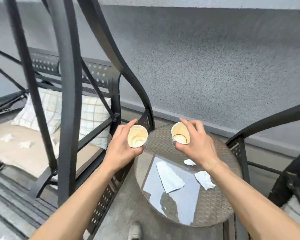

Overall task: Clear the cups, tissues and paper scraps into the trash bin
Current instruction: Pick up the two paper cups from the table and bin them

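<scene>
My left hand (122, 144) grips a stained paper cup (137, 136) held just left of the round glass-topped wicker table (213, 205). A second stained paper cup (180, 133), with a dark ring at its bottom, is gripped by my right hand (197, 144) above the table's far side. On the glass lie a large white paper scrap (170, 177), a crumpled tissue (204, 179) and a small paper bit (189, 162). No trash bin is in view.
A black metal swing bench (68, 84) stands at left with a checked pillow (90, 118) and a beige cushion (24, 153) carrying small crumpled tissues (7, 137). A black metal chair arm (267, 125) curves at right. A grey wall rises behind. My shoe (134, 232) shows below.
</scene>
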`<move>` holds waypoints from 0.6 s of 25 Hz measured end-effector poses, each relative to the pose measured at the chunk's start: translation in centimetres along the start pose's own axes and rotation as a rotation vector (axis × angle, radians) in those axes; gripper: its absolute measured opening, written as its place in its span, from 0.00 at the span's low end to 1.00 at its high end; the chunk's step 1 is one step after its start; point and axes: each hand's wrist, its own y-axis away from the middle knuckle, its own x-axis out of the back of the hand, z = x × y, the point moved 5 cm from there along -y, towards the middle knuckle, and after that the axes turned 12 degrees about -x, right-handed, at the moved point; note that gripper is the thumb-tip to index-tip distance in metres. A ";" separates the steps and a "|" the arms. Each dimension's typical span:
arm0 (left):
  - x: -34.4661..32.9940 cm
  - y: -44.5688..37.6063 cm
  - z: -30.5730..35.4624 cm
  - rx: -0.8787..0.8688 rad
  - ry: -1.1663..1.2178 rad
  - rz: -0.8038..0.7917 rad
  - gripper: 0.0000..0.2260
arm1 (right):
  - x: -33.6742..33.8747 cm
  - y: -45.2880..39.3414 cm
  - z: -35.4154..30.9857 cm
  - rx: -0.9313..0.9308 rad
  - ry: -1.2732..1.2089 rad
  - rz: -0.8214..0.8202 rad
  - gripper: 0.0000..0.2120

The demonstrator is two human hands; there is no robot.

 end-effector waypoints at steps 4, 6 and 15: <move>6.4 6.3 0.6 0.115 -0.102 0.129 0.40 | -2.3 3.0 -7.0 0.181 -0.061 -0.117 0.37; 10.4 10.2 0.3 0.185 -0.148 0.191 0.40 | -4.1 4.9 -11.5 0.303 -0.080 -0.176 0.36; 26.2 31.1 -1.4 0.475 -0.352 0.496 0.39 | -11.8 16.3 -31.4 0.712 -0.139 -0.356 0.37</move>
